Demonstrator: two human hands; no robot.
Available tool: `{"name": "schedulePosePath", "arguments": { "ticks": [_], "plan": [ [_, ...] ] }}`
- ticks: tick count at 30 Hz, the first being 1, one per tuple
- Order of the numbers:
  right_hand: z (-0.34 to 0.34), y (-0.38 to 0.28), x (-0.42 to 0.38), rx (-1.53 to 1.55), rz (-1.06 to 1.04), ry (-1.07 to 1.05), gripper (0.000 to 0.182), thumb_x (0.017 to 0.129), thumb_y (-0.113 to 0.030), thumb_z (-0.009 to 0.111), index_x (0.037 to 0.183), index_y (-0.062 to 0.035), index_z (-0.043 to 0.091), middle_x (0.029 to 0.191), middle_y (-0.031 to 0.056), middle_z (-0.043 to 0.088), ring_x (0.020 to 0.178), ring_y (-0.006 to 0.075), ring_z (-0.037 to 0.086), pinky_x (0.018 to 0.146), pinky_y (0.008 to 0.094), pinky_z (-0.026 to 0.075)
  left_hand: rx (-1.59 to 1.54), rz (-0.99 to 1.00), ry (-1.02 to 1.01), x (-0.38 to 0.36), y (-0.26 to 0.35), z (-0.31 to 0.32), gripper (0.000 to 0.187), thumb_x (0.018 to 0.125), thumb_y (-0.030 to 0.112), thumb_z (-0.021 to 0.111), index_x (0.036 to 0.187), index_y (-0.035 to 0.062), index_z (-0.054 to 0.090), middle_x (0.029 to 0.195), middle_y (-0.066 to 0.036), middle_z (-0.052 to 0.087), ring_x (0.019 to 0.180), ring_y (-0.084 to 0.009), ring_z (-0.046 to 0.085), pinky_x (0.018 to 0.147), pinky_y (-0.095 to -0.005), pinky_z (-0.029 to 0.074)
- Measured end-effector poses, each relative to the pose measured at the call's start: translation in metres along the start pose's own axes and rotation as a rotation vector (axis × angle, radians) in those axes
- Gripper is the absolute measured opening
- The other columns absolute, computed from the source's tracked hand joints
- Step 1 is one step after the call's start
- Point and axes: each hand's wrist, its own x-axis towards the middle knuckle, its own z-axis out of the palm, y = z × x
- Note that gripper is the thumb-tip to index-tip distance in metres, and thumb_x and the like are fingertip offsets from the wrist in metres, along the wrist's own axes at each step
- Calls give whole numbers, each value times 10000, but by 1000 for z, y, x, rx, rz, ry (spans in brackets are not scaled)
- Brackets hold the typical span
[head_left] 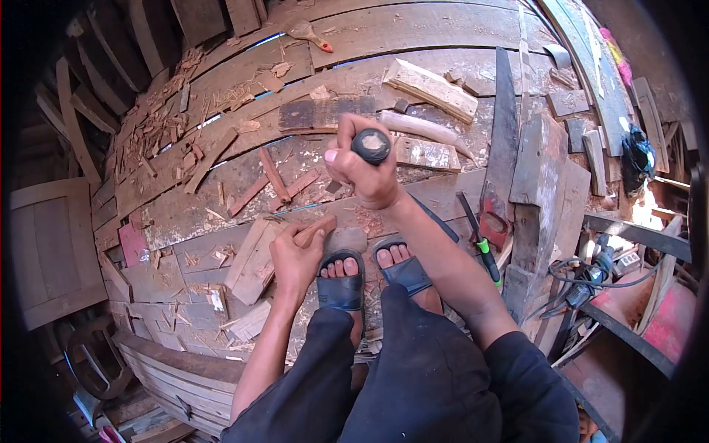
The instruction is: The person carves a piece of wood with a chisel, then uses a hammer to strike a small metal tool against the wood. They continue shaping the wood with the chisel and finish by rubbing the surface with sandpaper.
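My right hand [365,173] is raised in front of me, fingers wrapped round a tool with a round black end [371,146]. That end has a worn pale patch in its middle and points up at me; the rest of the tool is hidden below the fist. Lower and to the left, my left hand [294,258] is closed on a short brown piece of wood [316,230], which sticks out past the thumb. A thick wooden block [255,258] lies just left of that hand. My sandalled feet are between and below the hands.
Wood shavings and offcuts litter the plank floor. A handsaw [502,140] and a green-and-black handled tool [487,258] lie right of my right forearm, beside a heavy timber [539,162]. A brush [310,35] is far off. Power cables [613,284] are at the right.
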Motion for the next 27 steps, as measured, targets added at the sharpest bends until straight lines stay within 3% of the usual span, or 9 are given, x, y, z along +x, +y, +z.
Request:
{"name": "schedulePosePath", "arguments": {
  "ticks": [4,7,8,11,13,18,20,23,27],
  "plan": [
    [6,3,-4,15,-53,14,178,898,-33,622,836,-58,456,608,-7,472,508,77,438,465,254,338,-18,21,11,-8,-11,1,242,850,130,804,976,-69,750,852,-216,759,818,-239,749,764,-366,563],
    [-4,88,-37,56,-19,43,195,884,-15,646,943,-43,463,751,23,512,613,90,496,559,271,414,-43,20,2,-5,-7,-1,238,853,113,800,1000,-69,754,870,-212,765,837,-228,750,789,-359,564],
    [-13,103,-49,64,100,33,277,883,19,653,1075,-20,458,865,58,534,700,112,551,649,286,491,-55,7,-22,-9,-5,-2,237,854,105,799,1009,-69,756,878,-210,768,845,-225,751,800,-356,564],
    [5,79,-38,-48,80,-3,232,867,-4,681,1000,-14,492,845,42,541,725,102,544,656,282,497,-94,59,13,-11,-15,3,275,840,128,804,1008,-81,745,889,-250,760,846,-301,770,782,-391,576],
    [16,55,-26,-104,-25,-72,221,858,-45,663,780,-62,457,686,-18,503,622,71,469,553,268,425,-74,59,16,-10,-23,6,278,841,129,803,1010,-83,744,887,-251,759,841,-299,769,783,-392,577],
    [32,-34,-4,39,64,-140,244,844,-41,681,756,-67,455,695,3,511,649,83,496,599,269,442,-72,26,40,-9,-26,7,278,843,133,798,1004,-87,741,879,-256,756,831,-301,768,777,-398,577],
    [25,9,-19,-1,-22,-83,213,850,-37,677,772,-57,479,723,16,531,660,92,522,591,271,447,-93,20,42,-8,-24,7,272,845,134,794,994,-86,741,866,-259,752,823,-305,768,770,-403,577],
    [0,95,-58,-174,-104,-9,132,864,-33,666,835,-39,538,779,44,567,700,115,580,608,272,472,-116,-16,5,-9,-22,7,245,863,105,800,981,-100,738,887,-209,772,839,-208,744,784,-353,570],
    [-9,71,-43,-132,10,51,175,842,-47,672,784,-38,507,722,37,545,698,104,583,573,281,462,-40,0,21,-11,-11,0,260,860,127,803,976,-95,733,853,-217,759,809,-215,735,764,-360,563]
  ]
}}
